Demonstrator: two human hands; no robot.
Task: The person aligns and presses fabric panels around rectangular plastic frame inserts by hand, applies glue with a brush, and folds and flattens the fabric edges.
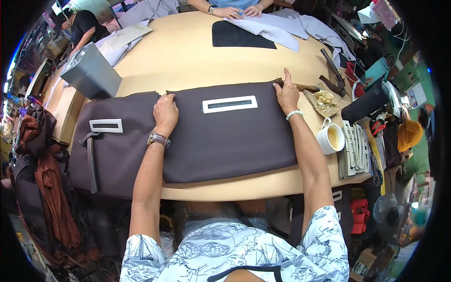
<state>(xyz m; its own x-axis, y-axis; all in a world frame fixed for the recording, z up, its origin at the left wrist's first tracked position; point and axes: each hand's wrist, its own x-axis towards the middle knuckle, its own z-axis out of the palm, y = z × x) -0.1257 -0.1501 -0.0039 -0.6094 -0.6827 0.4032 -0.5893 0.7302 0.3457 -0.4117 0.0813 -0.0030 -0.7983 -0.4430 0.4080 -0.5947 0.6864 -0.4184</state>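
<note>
A dark brown fabric panel (225,145) lies flat on the table in front of me, with a white rectangular frame (230,104) with a dark slot near its top edge. My left hand (166,114) is closed on the panel's upper left corner. At the upper right corner is my right hand (287,95), thumb on the cloth edge and index finger stretched out; its other fingers are partly hidden. Left of the panel lies more dark brown fabric (127,160) with a second white frame (106,125). A hammer (91,162) rests on that fabric.
A metal block (91,73) stands at the left. On the right are a white mug (330,137), stacked white frames (354,150), a second hammer (332,68) and an opened packet (323,102). Across the table (178,51), another person's hands (239,12) touch grey cloth.
</note>
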